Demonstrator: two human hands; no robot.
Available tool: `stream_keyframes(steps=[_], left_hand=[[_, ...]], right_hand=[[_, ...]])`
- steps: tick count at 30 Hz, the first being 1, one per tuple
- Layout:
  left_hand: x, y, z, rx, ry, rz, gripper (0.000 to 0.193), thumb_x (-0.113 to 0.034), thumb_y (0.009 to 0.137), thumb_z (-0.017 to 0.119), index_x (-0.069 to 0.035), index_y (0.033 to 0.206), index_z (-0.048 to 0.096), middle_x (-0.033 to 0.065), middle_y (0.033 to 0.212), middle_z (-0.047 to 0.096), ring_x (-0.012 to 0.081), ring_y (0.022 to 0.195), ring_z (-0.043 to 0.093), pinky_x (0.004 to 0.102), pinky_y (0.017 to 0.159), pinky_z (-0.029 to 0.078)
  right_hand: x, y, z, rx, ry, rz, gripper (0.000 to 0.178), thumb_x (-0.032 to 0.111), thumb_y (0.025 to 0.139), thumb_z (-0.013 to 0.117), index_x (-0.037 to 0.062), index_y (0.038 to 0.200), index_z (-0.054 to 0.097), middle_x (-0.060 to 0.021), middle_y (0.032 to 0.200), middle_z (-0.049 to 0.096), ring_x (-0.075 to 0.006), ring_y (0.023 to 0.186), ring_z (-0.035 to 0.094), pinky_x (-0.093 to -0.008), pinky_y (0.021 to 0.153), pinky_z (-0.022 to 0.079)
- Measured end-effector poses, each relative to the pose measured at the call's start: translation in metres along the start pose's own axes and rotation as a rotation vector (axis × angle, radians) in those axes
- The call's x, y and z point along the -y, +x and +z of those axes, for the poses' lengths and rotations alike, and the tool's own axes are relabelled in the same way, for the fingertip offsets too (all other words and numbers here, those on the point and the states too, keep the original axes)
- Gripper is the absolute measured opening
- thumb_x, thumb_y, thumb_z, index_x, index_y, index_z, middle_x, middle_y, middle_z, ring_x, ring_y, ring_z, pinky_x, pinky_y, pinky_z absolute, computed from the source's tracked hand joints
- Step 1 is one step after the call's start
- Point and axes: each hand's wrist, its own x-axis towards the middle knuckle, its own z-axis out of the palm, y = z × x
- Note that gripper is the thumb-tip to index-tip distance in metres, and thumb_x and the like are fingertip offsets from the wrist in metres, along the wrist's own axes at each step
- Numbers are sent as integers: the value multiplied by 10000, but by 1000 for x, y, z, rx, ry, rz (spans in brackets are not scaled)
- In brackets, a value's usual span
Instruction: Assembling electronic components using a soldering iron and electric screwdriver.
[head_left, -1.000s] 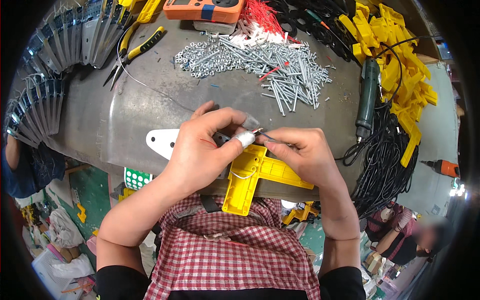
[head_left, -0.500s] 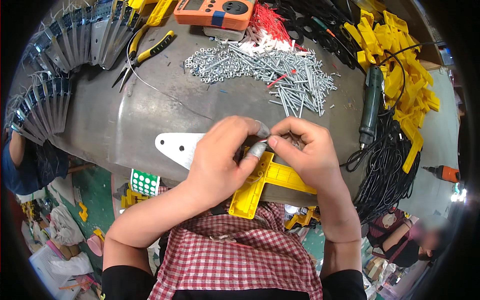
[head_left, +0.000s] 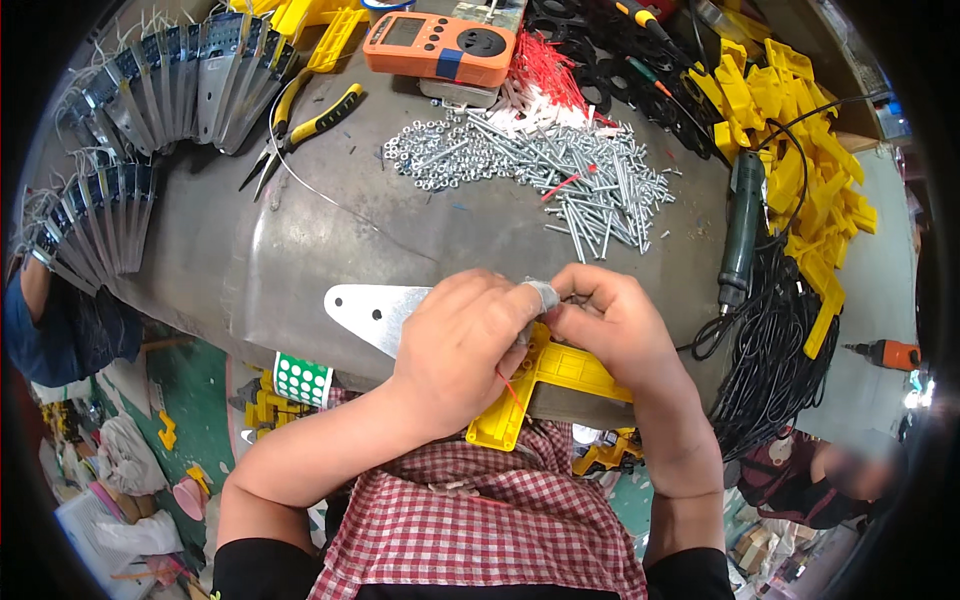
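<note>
My left hand (head_left: 462, 335) is closed, with grey tape around its fingertips, and meets my right hand (head_left: 618, 318) in a pinch above the table's front edge. A thin red wire (head_left: 510, 386) sticks out below the left fingers. What the right fingertips grip is hidden between the hands. Under both hands lies a yellow plastic housing (head_left: 490, 425), open side up, its narrower arm reaching right beneath my right wrist. A silver metal plate (head_left: 376, 314) with a rounded end and two holes lies partly under my left hand.
Loose screws (head_left: 615, 190) and nuts (head_left: 428, 152) lie beyond my hands, behind them an orange meter (head_left: 440, 48). Pliers (head_left: 305, 125) are at far left. A dark green electric screwdriver (head_left: 740, 225), black cables (head_left: 775, 360) and yellow parts (head_left: 790, 120) fill the right. Another person (head_left: 815, 470) is at lower right.
My left hand has rolled over, its taped thumb now mostly hidden, and the red wire shows below it. The whole view has shifted slightly, with the table lower in the picture.
</note>
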Motion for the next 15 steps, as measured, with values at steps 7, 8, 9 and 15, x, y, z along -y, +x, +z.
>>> stream_keyframes(steps=[7,8,9,15], left_hand=[[7,9,-4,124,62,-20,510,65,624,668,-62,1097,527,60,801,620,256,755,615,344,662,494],[4,12,-7,183,-37,-104,511,60,650,657,-57,1127,514,52,798,620,226,731,610,321,665,490],[3,13,-9,242,-134,-190,513,54,677,647,-53,1156,500,45,796,620,195,707,605,298,667,487],[5,21,-19,375,-686,-720,611,49,757,586,-35,1294,305,52,878,547,110,879,529,239,757,449]], right_hand=[[13,-26,8,-168,-724,-446,125,114,815,624,18,882,580,-118,764,625,-193,674,631,-304,611,477],[20,-23,8,-187,-695,-365,119,114,816,621,23,873,570,-122,756,616,-231,663,627,-319,603,478],[23,-19,6,-204,-665,-286,114,114,816,619,29,863,561,-126,749,607,-269,652,623,-334,595,479],[8,-10,0,-132,-791,-565,41,76,843,579,50,873,568,-140,763,590,-338,684,588,-395,595,463]])
